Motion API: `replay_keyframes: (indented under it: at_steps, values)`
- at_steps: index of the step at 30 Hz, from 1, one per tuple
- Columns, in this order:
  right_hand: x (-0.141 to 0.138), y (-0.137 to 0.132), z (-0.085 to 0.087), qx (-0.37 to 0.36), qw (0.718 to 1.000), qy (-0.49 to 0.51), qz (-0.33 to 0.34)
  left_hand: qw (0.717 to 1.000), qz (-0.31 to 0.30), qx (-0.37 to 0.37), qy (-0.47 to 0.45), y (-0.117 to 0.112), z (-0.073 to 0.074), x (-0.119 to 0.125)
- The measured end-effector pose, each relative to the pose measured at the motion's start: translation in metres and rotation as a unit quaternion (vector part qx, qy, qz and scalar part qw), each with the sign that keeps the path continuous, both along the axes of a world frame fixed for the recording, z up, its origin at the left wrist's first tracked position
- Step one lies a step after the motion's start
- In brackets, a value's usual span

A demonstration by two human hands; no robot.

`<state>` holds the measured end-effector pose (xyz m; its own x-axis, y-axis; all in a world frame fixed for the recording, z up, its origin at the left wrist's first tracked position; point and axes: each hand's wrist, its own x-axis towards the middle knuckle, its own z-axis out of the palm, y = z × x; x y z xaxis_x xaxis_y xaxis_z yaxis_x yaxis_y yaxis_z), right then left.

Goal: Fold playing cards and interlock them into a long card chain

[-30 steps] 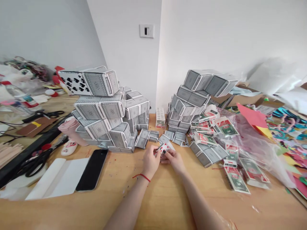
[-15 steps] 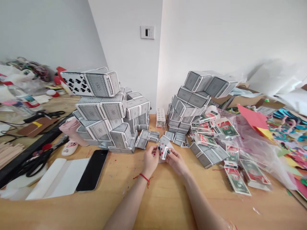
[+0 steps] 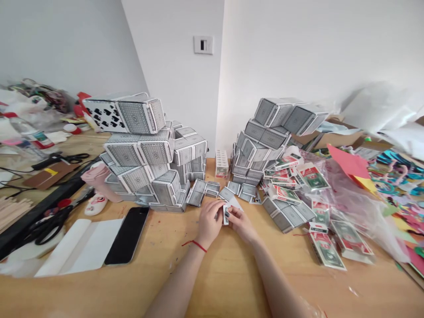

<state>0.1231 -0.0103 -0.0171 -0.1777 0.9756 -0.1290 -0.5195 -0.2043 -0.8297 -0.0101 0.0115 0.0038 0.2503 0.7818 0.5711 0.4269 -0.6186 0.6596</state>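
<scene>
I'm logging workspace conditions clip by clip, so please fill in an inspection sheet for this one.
Surface: wooden table, small dark specks.
Job's things: playing card between the hands; card-block stacks at left and right.
Clutter: phone and black-handled scissors at left; card boxes and coloured paper at right.
Hands: right hand pinches the card; left hand is close against it, grip partly hidden.
Cables: thin black cables, far left.
Surroundings: pale walls, switch plate.
</scene>
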Motion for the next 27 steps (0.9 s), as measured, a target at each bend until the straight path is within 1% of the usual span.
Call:
replay_keyframes:
  at_steps: [3,6,11,14,18,20,22,25,27]
  values:
    - [0.0,-0.001,0.004,-0.005,1.0,0.019,0.002,0.999,0.031,0.009,-0.011,0.0,-0.003,0.0]
    - [0.0,-0.001,0.004,-0.014,1.0,0.018,-0.01,0.998,0.059,0.023,-0.028,0.0,-0.006,0.0]
    - [0.005,0.003,0.001,-0.029,0.997,0.038,-0.059,0.99,0.123,0.035,-0.056,0.002,-0.007,0.0]
    - [0.008,0.003,0.004,-0.041,0.993,0.057,-0.091,0.984,0.157,0.039,-0.072,0.004,-0.007,-0.003]
    - [0.009,0.0,0.01,-0.02,0.993,0.081,-0.081,0.977,0.19,0.043,-0.087,0.006,-0.006,-0.005]
    - [0.008,-0.001,0.012,-0.006,0.994,0.088,-0.067,0.977,0.191,0.03,-0.092,0.005,-0.007,-0.004]
    - [0.008,-0.001,0.013,0.002,0.994,0.089,-0.058,0.98,0.173,0.008,-0.096,0.004,-0.007,-0.003]
    - [0.01,-0.001,0.013,0.006,0.995,0.084,-0.063,0.99,0.112,-0.024,-0.084,0.002,-0.007,0.0]
    - [0.01,0.0,0.013,0.007,0.994,0.073,-0.077,0.994,0.067,-0.044,-0.069,0.0,-0.007,0.002]
